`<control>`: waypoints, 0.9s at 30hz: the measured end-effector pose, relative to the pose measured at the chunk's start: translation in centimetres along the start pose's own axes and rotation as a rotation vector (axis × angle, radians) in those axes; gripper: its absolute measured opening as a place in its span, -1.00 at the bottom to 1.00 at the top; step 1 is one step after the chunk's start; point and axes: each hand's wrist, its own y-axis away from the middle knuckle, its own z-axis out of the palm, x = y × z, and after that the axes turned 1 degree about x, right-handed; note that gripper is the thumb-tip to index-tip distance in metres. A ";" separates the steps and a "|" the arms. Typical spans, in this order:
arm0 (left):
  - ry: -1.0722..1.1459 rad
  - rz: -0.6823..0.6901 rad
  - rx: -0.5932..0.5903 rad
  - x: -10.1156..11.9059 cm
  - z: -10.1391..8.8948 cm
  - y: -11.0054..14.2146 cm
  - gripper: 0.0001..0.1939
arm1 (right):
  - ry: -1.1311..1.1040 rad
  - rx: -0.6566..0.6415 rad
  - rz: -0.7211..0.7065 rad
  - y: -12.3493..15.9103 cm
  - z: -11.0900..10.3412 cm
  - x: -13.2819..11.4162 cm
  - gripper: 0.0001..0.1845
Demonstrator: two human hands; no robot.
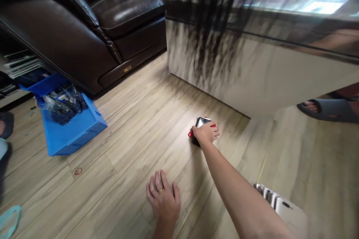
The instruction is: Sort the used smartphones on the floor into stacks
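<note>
Right hand (206, 132) grips black phone (202, 121), red item (190, 133) jutting from under it, so misaligned edges could slip apart; left hand (166, 201) spread, empty, over floor (126, 134).

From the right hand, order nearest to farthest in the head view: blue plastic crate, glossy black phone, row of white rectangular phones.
1. Glossy black phone, under the right hand.
2. White rectangular phones, lower right.
3. Blue plastic crate, left side.

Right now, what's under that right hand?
Under the right hand is a dark, shiny phone-like thing, with something red poking out beside it. The hand covers part of both, so I can't see how they fit together.
</note>
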 end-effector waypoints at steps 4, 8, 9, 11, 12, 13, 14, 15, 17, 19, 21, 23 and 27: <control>-0.011 0.003 -0.002 0.1 -0.1 0.0 -0.42 | 0.084 -0.053 0.045 -1.1 -0.5 0.0 0.18; -0.007 -0.024 -0.054 0.4 -0.4 -0.2 -0.41 | 0.148 -0.167 0.043 -2.3 -1.8 0.2 0.27; -0.008 -0.030 -0.062 0.5 -0.5 -0.2 -0.41 | 0.157 -0.198 0.012 -2.4 -2.2 0.3 0.26; -0.003 -0.041 -0.078 0.6 -0.6 -0.3 -0.40 | 0.174 -0.250 -0.088 -2.0 -3.0 0.6 0.22; 0.003 -0.049 -0.089 0.7 -0.7 -0.4 -0.40 | 0.183 -0.273 -0.145 -1.5 -3.4 0.8 0.20; 0.012 -0.055 -0.104 0.7 -0.8 -0.5 -0.39 | 0.195 -0.291 -0.197 -0.8 -3.6 1.0 0.20; 0.021 -0.061 -0.120 0.8 -0.9 -0.6 -0.39 | 0.209 -0.307 -0.242 0.1 -3.8 1.4 0.19; 0.029 -0.068 -0.135 0.8 -1.1 -0.7 -0.38 | 0.226 -0.323 -0.284 1.2 -3.9 1.8 0.17; 0.046 -0.085 -0.161 1.0 -1.4 -0.9 -0.36 | 0.252 -0.357 -0.390 3.7 -4.0 3.2 0.06; 0.070 -0.107 -0.187 1.1 -1.9 -1.2 -0.34 | 0.239 -0.391 -0.522 6.7 -4.4 5.6 -0.09; 0.113 -0.136 -0.233 1.3 -2.8 -1.6 -0.34 | 0.148 -0.451 -0.618 9.8 -5.4 8.9 -0.21; 0.199 -0.166 -0.321 1.4 -4.3 -2.2 -0.33 | -0.027 -0.560 -0.619 12.8 -7.0 13.0 -0.28; 0.370 -0.145 -0.500 0.9 -9.4 -3.5 -0.39 | -0.377 -0.802 -0.481 18.2 -10.9 21.0 -0.30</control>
